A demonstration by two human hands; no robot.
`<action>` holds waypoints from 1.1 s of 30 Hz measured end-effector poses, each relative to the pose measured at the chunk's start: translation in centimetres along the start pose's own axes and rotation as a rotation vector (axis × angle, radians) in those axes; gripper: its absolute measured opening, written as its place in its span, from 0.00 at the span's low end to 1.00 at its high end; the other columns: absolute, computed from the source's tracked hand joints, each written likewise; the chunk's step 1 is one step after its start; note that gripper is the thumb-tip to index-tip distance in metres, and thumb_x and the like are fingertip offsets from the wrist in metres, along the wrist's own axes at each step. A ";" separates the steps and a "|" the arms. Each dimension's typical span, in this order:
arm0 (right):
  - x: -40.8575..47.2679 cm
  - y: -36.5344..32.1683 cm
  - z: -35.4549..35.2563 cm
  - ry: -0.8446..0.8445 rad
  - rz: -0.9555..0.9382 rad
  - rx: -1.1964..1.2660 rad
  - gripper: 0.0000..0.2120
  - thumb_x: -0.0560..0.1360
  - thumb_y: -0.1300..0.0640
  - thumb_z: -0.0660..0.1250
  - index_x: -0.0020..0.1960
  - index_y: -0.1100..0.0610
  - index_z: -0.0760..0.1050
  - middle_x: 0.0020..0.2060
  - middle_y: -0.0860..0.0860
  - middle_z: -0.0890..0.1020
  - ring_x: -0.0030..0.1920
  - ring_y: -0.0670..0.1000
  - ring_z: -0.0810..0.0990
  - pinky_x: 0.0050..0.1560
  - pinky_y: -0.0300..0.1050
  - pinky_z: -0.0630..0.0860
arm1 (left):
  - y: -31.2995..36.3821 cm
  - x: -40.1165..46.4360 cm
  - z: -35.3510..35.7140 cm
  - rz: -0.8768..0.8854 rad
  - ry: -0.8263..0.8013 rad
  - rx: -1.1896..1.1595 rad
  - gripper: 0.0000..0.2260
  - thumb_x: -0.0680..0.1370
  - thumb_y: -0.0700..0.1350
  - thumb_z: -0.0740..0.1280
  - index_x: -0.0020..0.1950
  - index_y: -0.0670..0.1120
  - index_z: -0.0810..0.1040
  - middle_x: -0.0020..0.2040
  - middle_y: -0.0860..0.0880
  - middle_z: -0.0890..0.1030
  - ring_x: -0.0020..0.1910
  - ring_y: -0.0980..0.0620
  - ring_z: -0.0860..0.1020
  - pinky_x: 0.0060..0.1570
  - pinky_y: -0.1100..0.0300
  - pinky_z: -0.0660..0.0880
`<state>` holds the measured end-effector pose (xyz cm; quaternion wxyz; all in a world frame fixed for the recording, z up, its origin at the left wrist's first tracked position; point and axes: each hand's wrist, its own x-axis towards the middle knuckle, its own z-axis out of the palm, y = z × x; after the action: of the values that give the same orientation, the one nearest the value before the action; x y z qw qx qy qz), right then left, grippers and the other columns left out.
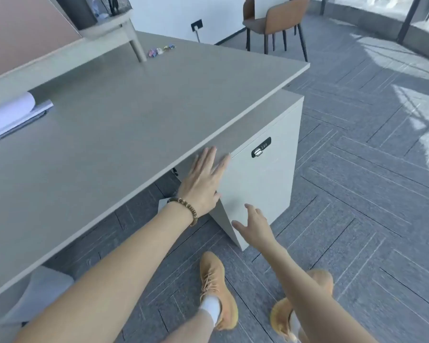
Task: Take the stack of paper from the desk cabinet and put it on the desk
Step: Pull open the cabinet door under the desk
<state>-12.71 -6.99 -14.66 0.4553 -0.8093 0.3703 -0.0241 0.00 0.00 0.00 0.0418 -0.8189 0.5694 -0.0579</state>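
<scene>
The desk cabinet is a light grey box under the right end of the grey desk. Its door carries a black lock near the top. My left hand, with a beaded bracelet on the wrist, lies flat against the door's left edge just under the desk top, fingers spread. My right hand hovers at the door's lower part, fingers apart and holding nothing. Papers on a clipboard lie at the desk's far left. The cabinet's inside is hidden.
A raised shelf stands at the desk's back with small colourful items beside its leg. A brown chair stands beyond the desk. My tan shoes rest on grey patterned carpet.
</scene>
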 end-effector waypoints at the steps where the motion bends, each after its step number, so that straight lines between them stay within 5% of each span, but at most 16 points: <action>1: 0.6 0.1 0.5 0.020 0.011 0.028 0.36 0.79 0.48 0.66 0.80 0.60 0.55 0.74 0.61 0.67 0.72 0.62 0.70 0.67 0.55 0.71 | -0.2 0.7 0.5 0.006 -0.004 0.030 0.46 0.73 0.46 0.73 0.81 0.49 0.46 0.81 0.37 0.48 0.80 0.39 0.47 0.79 0.45 0.47; 10: 5.3 -0.1 4.1 0.163 0.133 0.263 0.57 0.69 0.43 0.75 0.82 0.54 0.40 0.76 0.57 0.58 0.71 0.63 0.71 0.64 0.56 0.73 | -1.2 2.9 3.0 0.030 0.179 -0.003 0.50 0.65 0.45 0.80 0.80 0.50 0.55 0.80 0.43 0.60 0.79 0.43 0.58 0.78 0.49 0.53; 14: 6.2 -1.1 5.3 0.267 0.168 0.323 0.61 0.65 0.44 0.79 0.81 0.54 0.38 0.79 0.58 0.53 0.78 0.59 0.60 0.75 0.54 0.65 | -1.2 2.9 3.1 0.027 0.193 -0.019 0.50 0.65 0.45 0.81 0.80 0.50 0.56 0.80 0.44 0.61 0.79 0.43 0.58 0.78 0.48 0.56; 20: 6.7 -1.2 4.7 0.344 0.140 0.230 0.57 0.65 0.45 0.75 0.81 0.58 0.42 0.81 0.59 0.52 0.80 0.58 0.53 0.80 0.52 0.55 | -0.9 2.8 3.1 0.000 0.184 -0.021 0.49 0.65 0.45 0.80 0.80 0.51 0.56 0.80 0.46 0.61 0.79 0.44 0.58 0.78 0.48 0.57; 25: 4.5 0.5 3.5 0.288 0.097 0.150 0.60 0.63 0.48 0.76 0.81 0.55 0.40 0.81 0.56 0.51 0.80 0.57 0.54 0.79 0.54 0.57 | -0.6 2.7 2.5 -0.016 0.159 0.008 0.49 0.66 0.46 0.80 0.80 0.51 0.55 0.80 0.46 0.60 0.79 0.44 0.58 0.78 0.49 0.56; 33: -2.1 4.8 -2.4 0.197 -0.054 -0.073 0.51 0.70 0.53 0.71 0.82 0.54 0.42 0.81 0.57 0.53 0.79 0.60 0.59 0.76 0.56 0.64 | 2.0 2.2 0.8 -0.155 0.044 0.033 0.49 0.71 0.39 0.75 0.81 0.52 0.45 0.82 0.46 0.51 0.81 0.44 0.50 0.79 0.50 0.48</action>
<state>-17.92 -8.93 -16.26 0.3860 -0.8289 0.3918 -0.1022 -0.99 -2.71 -0.93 0.0380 -0.8583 0.5040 -0.0885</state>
